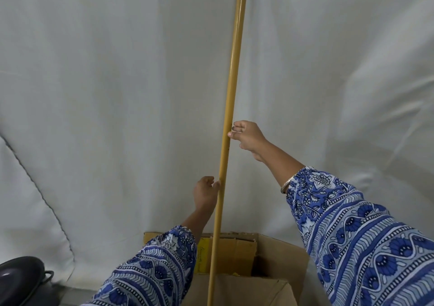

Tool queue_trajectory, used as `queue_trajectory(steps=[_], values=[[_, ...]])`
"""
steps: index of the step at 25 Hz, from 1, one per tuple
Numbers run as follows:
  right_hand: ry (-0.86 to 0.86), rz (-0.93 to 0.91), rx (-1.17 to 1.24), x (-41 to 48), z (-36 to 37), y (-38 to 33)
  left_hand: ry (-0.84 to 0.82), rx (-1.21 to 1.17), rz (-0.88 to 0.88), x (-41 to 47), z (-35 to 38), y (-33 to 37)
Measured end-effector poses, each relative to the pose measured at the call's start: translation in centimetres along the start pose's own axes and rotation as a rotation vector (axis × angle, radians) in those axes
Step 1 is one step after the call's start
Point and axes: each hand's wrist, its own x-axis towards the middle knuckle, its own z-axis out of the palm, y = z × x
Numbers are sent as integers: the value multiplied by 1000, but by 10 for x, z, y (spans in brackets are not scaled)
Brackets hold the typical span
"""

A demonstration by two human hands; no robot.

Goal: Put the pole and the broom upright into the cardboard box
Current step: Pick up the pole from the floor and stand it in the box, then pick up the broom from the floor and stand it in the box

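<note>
A long yellow pole [231,75] stands nearly upright in the middle of the view. Its top leaves the frame above, and its lower part passes in front of the open cardboard box [281,256] and leaves the frame below. I cannot tell whether its foot is inside the box. My right hand [247,137] touches the pole's right side with thumb and fingertips, not wrapped around it. Lower down, my left hand [206,194] rests its fingertips against the pole's left side. No broom is in view.
A white cloth [105,94] hangs as a backdrop right behind the box and pole. A black rounded object with a small handle [21,280] sits on the floor at the bottom left. The box's flaps stand open.
</note>
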Motion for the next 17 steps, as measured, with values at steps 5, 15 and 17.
queue_trajectory(steps=[5, 15, 17], values=[[20, -19, -22, -21, 13, -2, 43, -25, -12, -9, -46, -14], [-80, -27, 15, -97, 241, -47, -28, 291, 103, -12, -339, -124], [-121, 16, 37, -108, 310, -53, -22, 357, 62, -14, -418, -156]])
